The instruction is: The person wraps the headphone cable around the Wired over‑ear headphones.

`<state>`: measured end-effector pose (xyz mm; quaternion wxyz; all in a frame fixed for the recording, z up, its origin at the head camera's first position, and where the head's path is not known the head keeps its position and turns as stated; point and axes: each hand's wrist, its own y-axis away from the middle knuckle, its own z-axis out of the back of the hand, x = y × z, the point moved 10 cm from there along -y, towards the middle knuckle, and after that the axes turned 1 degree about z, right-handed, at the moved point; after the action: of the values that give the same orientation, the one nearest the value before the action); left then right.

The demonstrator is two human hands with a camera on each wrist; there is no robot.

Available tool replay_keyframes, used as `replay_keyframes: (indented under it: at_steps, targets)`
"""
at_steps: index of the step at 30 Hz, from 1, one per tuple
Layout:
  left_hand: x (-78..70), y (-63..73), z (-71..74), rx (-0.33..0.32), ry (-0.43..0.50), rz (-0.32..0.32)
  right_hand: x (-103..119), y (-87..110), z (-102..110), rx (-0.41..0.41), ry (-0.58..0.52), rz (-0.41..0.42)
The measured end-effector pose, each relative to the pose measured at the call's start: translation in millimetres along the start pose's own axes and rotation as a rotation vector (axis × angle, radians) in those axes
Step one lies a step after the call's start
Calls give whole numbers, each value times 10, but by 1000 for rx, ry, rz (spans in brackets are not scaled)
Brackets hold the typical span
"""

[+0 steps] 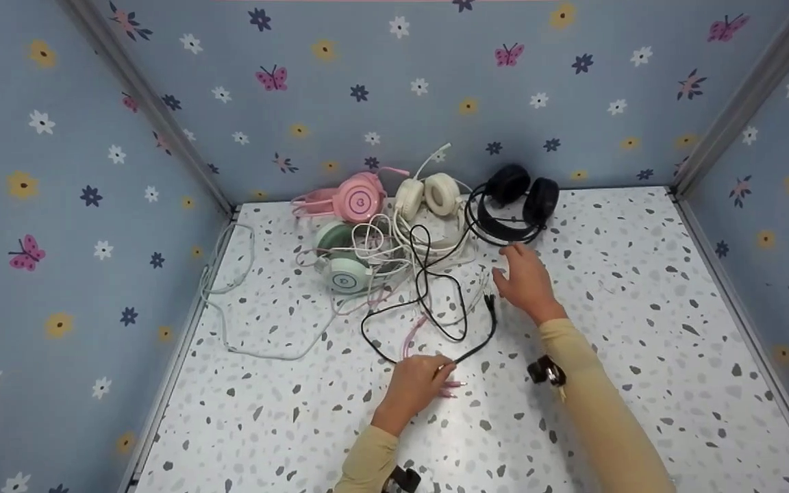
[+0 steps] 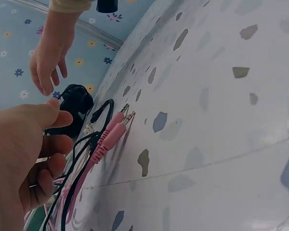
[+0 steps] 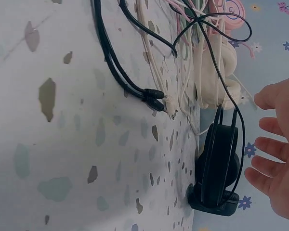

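Note:
My left hand [image 1: 416, 383] is low over the black headphone cable [image 1: 377, 311] and the pink cable's plugs [image 1: 453, 388]. In the left wrist view its fingers are loosely bent with nothing seen between them, and the pink plugs [image 2: 113, 134] lie just beyond. My right hand [image 1: 528, 282] hovers in front of the black headphones [image 1: 518, 202], fingers spread and holding nothing in the right wrist view. Near its fingertips in the head view lie the black cable's plugs [image 1: 490, 301]. Loops of black cable cross over the white cables [image 1: 401, 236].
Pink headphones [image 1: 357, 198] and white headphones [image 1: 429, 198] stand against the patterned back wall [image 1: 394, 89]. Green headphones [image 1: 346, 270] lie in front, partly under tangled cables. A pale green cable [image 1: 257, 354] loops out toward the left wall. The speckled table [image 1: 614, 274] is walled on three sides.

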<state>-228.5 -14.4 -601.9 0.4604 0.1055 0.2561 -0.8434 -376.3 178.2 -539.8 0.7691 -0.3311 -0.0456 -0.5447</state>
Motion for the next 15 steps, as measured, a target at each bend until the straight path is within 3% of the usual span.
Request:
replay_keyframes:
  at_steps: [6,15]
  targets:
    - [11,39,-41,15,35,19,-61,-304,-180,74,55,-14]
    - [6,60,-107,50,62,37,-335,-560,-453,244,181,-164]
